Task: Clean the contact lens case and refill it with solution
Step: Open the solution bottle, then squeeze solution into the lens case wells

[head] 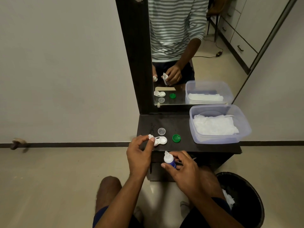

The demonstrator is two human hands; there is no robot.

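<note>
2 bare hands work at the front edge of a dark dressing table [184,127] w/ a mirror [189,46] behind it. Left hand [139,155] is raised over the table's front-left corner; thumb & forefinger pinch a small white cap [150,137], the other fingers curled under. That cap sits right at the left end of the white contact lens case [160,140], which lies flat on the table near the front edge w/ both wells showing & no lids on. Can't tell if the thumb tip actually touches the case or just overlaps it from this angle.

Right hand [185,170] is lower, in front of the table edge, closed round a small white solution bottle [169,160] w/ a blue label; nozzle is bare & tilts up-left toward the case. Fingers wrap the body, thumb along the near side.

On the table behind the case: 1 clear round lid [161,131], apart from it. To the right of the case: 1 green round lid [176,138], also apart. Far right, a translucent plastic tub [245,129] w/ white tissue [215,125] inside, overhanging the table's right side a bit.

Mirror repeats the case, both lids, tub & hands, plus a striped shirt. Down right on the floor, a black bin [246,191] w/ crumpled white tissue in it. Person's bare knees show at the bottom.
</note>
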